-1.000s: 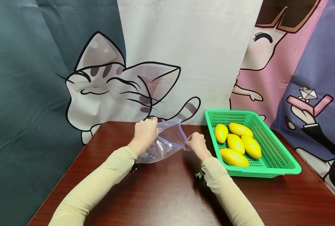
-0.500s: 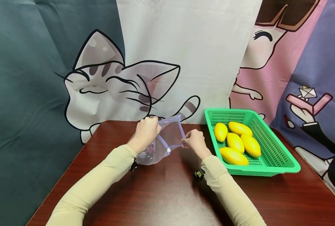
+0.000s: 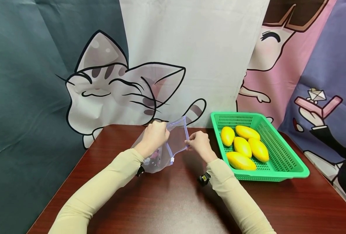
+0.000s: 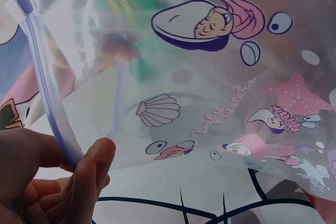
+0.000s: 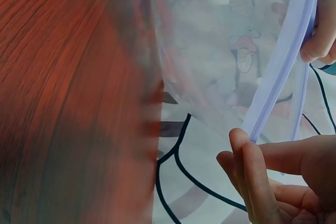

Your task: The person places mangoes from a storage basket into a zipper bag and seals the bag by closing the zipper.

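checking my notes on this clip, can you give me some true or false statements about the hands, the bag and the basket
1. Both hands pinch the clear zip bag: true; left hand, right hand.
2. The green basket holds three mangoes: false, five yellow mangoes lie in it.
3. The basket sits to the right of the bag: true.
4. A mango is already inside the bag: false, none shows in it.
5. The bag lies flat on the table: false, it is held up.
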Demonstrator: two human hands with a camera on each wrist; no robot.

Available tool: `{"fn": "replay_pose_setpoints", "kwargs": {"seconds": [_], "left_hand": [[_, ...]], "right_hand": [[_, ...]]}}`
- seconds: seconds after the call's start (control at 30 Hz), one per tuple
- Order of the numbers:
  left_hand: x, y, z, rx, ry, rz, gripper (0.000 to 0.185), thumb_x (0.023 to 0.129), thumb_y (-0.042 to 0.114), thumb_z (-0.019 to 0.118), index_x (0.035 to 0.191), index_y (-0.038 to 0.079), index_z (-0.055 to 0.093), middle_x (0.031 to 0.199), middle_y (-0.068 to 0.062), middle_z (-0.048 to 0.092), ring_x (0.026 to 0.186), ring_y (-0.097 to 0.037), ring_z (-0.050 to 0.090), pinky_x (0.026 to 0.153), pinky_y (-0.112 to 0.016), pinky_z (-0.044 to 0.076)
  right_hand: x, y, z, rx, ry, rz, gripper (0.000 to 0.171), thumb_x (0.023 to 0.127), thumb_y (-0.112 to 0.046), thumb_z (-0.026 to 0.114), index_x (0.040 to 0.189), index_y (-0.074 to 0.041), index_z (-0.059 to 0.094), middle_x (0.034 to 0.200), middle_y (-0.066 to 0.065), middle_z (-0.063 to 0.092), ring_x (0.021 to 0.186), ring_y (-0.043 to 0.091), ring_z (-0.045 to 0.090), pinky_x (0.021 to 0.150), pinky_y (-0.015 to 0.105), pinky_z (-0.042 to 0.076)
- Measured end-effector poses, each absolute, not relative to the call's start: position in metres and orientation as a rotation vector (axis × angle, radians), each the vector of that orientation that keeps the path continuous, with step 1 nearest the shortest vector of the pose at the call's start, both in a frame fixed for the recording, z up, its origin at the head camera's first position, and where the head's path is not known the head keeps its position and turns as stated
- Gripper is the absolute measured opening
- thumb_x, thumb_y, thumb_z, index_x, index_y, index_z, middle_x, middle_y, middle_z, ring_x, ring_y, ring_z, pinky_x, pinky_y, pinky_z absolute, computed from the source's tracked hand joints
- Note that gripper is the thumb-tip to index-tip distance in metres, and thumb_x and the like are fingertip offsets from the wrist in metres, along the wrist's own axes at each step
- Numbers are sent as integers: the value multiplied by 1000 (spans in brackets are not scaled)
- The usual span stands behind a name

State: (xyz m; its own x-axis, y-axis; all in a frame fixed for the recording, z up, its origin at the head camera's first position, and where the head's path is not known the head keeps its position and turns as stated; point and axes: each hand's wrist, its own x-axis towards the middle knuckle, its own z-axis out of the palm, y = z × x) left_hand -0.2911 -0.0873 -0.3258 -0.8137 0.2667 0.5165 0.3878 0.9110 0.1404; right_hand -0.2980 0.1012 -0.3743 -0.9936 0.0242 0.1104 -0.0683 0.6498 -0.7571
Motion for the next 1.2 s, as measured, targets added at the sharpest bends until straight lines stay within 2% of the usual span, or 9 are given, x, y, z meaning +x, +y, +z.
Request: {"fn": "replay_pose_setpoints", "kwargs": {"seconds": [0.17,0.47,0.73,0.93,1.1,1.2], "left_hand": [[-289,-85,-323,-450,-2616,-327,11,79,13,59,71,6,63,74,-16,66,67,-37,66,55,-47,51],[-290,-82,-322,-442,-2664,-323,11,79,12,59,75,5,66,77,-17,67,68,-36,66,55,-46,51],[-292,-81,-322,-449,-2714,-339,12,80,12,59,78,4,67,77,-16,67,67,-34,67,55,-44,51],[-292,-81,-322,-456,-2705,-327,12,80,12,60,76,2,66,79,-19,67,72,-37,67,60,-46,52],[-293,-80,-322,-473,-2703,-317,12,80,11,60,75,2,65,77,-19,66,71,-37,67,59,-45,52],[-294,-80,-322,-485,-2698,-311,12,81,11,60,72,3,64,76,-19,66,70,-37,66,58,-45,52]], "right_hand": [[-297,100,-372,29,-2757,1257,17,81,-19,74,80,-2,73,64,8,70,62,21,71,64,27,56],[-295,98,-369,38,-2746,1289,19,81,-19,74,82,0,72,67,10,70,63,23,71,58,25,55],[-295,97,-367,57,-2739,1322,22,81,-23,74,84,-1,72,66,10,70,65,24,71,60,26,56],[-296,101,-361,68,-2753,1231,29,85,-33,69,85,-4,74,63,6,70,61,20,70,62,28,55],[-297,106,-352,83,-2802,1120,35,88,-39,64,90,-5,73,66,5,71,64,19,71,72,34,54],[-298,112,-344,103,-2820,1061,35,89,-39,62,92,-5,72,69,7,72,66,19,71,70,33,54]]}}
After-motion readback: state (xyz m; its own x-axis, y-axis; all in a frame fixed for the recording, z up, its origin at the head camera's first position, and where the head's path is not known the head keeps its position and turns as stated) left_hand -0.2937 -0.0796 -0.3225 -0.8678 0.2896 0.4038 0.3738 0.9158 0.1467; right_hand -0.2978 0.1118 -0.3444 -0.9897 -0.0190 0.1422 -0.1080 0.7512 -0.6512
